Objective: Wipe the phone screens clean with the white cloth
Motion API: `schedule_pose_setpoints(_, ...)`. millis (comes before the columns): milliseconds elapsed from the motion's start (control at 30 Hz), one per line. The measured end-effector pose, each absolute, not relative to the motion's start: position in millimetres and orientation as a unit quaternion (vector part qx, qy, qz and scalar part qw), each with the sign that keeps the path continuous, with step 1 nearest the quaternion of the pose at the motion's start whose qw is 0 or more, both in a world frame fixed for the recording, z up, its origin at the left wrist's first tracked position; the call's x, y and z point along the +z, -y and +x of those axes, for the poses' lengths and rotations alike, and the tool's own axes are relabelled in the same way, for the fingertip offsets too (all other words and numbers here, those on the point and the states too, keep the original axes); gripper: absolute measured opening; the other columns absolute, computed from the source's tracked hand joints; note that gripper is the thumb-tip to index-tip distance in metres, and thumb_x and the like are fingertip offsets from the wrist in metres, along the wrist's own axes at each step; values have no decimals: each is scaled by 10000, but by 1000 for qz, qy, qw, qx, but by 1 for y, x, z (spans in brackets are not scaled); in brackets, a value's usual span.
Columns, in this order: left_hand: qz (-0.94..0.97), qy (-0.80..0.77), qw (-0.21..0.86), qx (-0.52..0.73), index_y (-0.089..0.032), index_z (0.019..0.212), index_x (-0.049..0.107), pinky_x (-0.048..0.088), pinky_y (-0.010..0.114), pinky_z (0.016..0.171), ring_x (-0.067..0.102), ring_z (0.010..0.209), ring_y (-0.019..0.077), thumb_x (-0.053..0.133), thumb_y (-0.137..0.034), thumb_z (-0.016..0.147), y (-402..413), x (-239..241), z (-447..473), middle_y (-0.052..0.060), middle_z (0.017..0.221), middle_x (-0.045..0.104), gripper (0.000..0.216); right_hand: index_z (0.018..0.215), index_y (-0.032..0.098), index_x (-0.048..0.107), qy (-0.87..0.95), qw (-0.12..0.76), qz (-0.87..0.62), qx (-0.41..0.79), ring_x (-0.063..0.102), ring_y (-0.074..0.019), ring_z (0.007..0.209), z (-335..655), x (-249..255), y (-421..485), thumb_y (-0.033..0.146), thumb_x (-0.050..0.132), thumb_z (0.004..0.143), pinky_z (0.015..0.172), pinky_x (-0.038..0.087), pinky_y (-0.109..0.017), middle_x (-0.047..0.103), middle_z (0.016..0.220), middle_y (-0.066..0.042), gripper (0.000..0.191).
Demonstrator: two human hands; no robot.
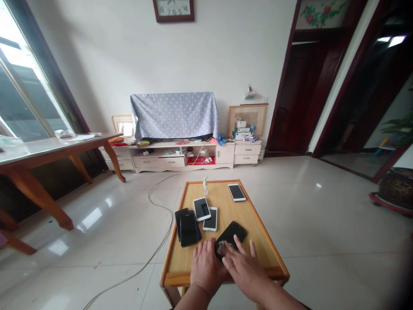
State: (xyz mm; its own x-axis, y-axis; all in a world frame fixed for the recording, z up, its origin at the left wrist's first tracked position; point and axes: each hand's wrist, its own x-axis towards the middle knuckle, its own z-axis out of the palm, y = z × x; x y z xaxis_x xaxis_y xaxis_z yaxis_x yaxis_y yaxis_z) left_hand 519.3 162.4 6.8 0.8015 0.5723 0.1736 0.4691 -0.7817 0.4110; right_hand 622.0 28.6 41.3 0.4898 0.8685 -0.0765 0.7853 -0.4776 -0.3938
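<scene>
Both hands, left (206, 263) and right (243, 268), pressed together on the black phone (232, 235), apparently wiping its screen; neither gripped it. Other phones (202, 209) lay at eleven o'clock.

Bright daylight from the window (22, 94) glares on the glossy floor (97, 215); edges bend and darken.

Black phone (230, 236) under the hands, glossy. Light honey-yellow table (253, 224) top, orange-brown rim. Two white phones (236, 192) (201, 209), dark screens; a third white one (211, 218) beside them. Black stacked phones (187, 228), one edged dark blue. Grey-blue cloth (174, 114) dotted with small white spots. Cream cabinet (180, 157). Pale glossy floor (322, 228) tiles. Dark red-brown door frame (287, 86).
</scene>
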Motion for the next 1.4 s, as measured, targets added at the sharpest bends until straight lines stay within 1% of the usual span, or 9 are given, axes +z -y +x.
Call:
schedule_pose_setpoints(167, 930, -276, 183, 162, -217, 1302, 490, 301, 373, 1044, 482, 1171, 283, 663, -488, 663, -161, 8, 520, 79, 1214, 585, 716, 1495, 358, 357, 372, 100, -917, 104, -8, -315, 1502, 659, 44, -36, 596, 40, 982, 1119, -81, -700, 288, 1587, 44, 649)
schedule_pose_setpoints(233, 927, -275, 189, 169, -217, 1305, 491, 292, 374, 1053, 478, 1181, 282, 649, -486, 685, -161, 5, 520, 81, 1220, 583, 694, 1499, 350, 352, 394, 100, -907, 107, -2, -312, 1503, 652, 42, -37, 597, 66, 984, 1124, -92, -687, 288, 1587, 36, 639)
schedule_pose_setpoints(400, 923, -285, 203, 163, -230, 1292, 502, 272, 385, 1060, 482, 1179, 266, 587, -395, 749, -163, 1, 519, 73, 1218, 593, 574, 1495, 428, 311, 515, 145, -834, 137, 84, -282, 1503, 627, 36, -41, 570, 107, 999, 1148, -51, -662, 312, 1576, 68, 555)
schedule_pose_setpoints(633, 929, -282, 190, 146, -225, 1322, 486, 282, 397, 1073, 475, 1191, 289, 670, -478, 669, -162, 9, 519, 75, 1230, 587, 724, 1509, 354, 321, 357, 111, -923, 96, 12, -324, 1502, 673, 38, -52, 571, 53, 991, 1112, -32, -722, 254, 1600, 47, 622)
schedule_pose_setpoints(833, 924, -290, 197, 154, -212, 1327, 489, 268, 410, 1085, 469, 1220, 296, 601, -473, 744, -162, 3, 521, 94, 1261, 589, 649, 1478, 424, 355, 515, 159, -834, 120, 155, -284, 1491, 631, 35, -60, 561, 77, 1003, 1141, -54, -671, 364, 1556, 61, 566)
schedule_pose_setpoints(1067, 925, -276, 197, 173, -191, 1355, 466, 286, 403, 1094, 472, 1211, 307, 666, -474, 660, -163, -2, 520, 99, 1251, 585, 777, 1507, 363, 320, 369, 126, -917, 88, 50, -317, 1502, 677, 38, -59, 539, 91, 1005, 1105, -34, -730, 264, 1598, 36, 580)
schedule_pose_setpoints(1200, 924, -283, 196, 167, -194, 1392, 442, 252, 411, 1128, 435, 1283, 316, 623, -469, 715, -166, -14, 520, 112, 1326, 558, 753, 1485, 385, 366, 461, 148, -869, 99, 122, -306, 1495, 645, 32, -55, 564, 110, 1001, 1124, -91, -691, 327, 1571, 29, 576)
schedule_pose_setpoints(1300, 923, -293, 196, 152, -220, 1438, 394, 211, 428, 1147, 394, 1340, 298, 531, -403, 803, -166, -19, 520, 93, 1387, 532, 675, 1489, 450, 312, 544, 171, -811, 130, 218, -291, 1475, 618, 28, -51, 552, 138, 1008, 1129, -77, -693, 371, 1547, 45, 521)
schedule_pose_setpoints(1400, 924, -299, 193, 140, -219, 1444, 385, 228, 432, 1144, 398, 1331, 310, 590, -468, 744, -165, -15, 519, 86, 1375, 541, 771, 1466, 458, 357, 510, 161, -837, 116, 163, -312, 1486, 631, 27, -48, 566, 136, 1002, 1120, -52, -718, 368, 1546, 70, 526)
